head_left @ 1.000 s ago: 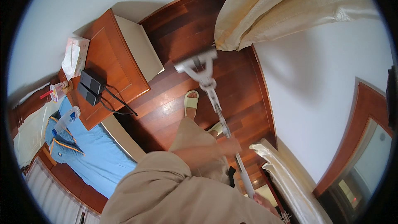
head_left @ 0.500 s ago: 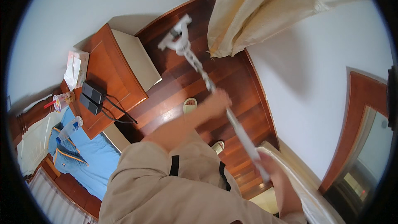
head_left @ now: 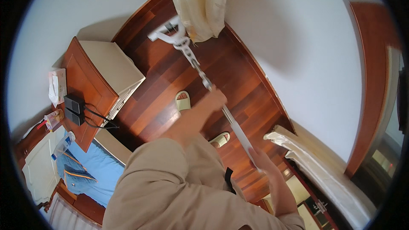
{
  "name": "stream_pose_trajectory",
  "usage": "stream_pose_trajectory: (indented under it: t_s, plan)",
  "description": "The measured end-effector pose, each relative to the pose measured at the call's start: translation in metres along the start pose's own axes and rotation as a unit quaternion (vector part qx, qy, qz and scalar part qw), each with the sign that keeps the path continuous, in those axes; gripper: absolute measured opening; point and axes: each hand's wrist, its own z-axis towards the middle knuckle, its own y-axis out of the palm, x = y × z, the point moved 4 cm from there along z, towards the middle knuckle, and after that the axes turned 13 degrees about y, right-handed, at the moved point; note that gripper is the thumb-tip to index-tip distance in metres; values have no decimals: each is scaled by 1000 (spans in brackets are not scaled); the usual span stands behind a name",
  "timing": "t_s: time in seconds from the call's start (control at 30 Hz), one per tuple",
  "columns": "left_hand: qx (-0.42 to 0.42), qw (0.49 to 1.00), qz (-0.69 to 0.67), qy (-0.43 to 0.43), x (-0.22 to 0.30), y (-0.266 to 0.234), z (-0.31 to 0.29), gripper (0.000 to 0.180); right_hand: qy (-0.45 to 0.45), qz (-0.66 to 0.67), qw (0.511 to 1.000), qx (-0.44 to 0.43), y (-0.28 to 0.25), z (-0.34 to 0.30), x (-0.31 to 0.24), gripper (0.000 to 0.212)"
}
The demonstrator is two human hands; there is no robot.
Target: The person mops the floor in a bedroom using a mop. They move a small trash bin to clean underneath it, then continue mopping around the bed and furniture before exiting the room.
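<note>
A long pale mop [head_left: 241, 135] slants from near my body to the far side of the floor. My left hand [head_left: 216, 98] is wrapped round its metal shaft below the white jointed part. Further back along the pole, my right hand [head_left: 260, 162] is closed on the white handle section. The mop's white forked head [head_left: 169, 32] is on or just above the dark wooden floor [head_left: 157, 74], beside the hem of a cream curtain [head_left: 206, 10]. What the underside of the head looks like is hidden.
A wooden cabinet [head_left: 87, 87] on the left carries a tissue box [head_left: 57, 86], black adapters with cables [head_left: 74, 110] and a cup [head_left: 53, 120]. A bottle [head_left: 63, 145] is near the blue bed cover [head_left: 96, 168]. My feet wear pale slippers [head_left: 182, 101]. Another curtain [head_left: 315, 170] hangs at right.
The view has turned, so the cabinet and curtain sit further left. The mop head is now close against the curtain's hem. Both hands keep their hold on the pole.
</note>
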Motion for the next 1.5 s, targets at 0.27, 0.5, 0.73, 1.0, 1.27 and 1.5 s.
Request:
stream_pose_trajectory:
  t_s: [0.27, 0.5, 0.73, 1.0, 1.27, 1.5]
  plan:
    - [20, 956, -170, 238, 354, 96, 109, 7, 274, 146, 949, 54, -59, -163, 303, 30]
    - [-36, 930, -195, 310, 427, 92, 98, 7, 169, 138, 970, 103, -39, -216, 351, 31]
    - [29, 977, -128, 170, 238, 9, 4, 6, 94, -14, 995, 11, -49, -155, 177, 31]
    - [338, 932, 43, -121, -119, -44, -57, 22, -156, -97, 982, 42, -24, -28, -161, 37]
    - [341, 939, -22, -37, -136, -105, 33, 26, -101, -77, 989, 77, -116, 6, -184, 40]
    - [12, 999, -7, -29, -71, -47, 84, 23, -34, -29, 996, 73, -89, 22, -77, 39]
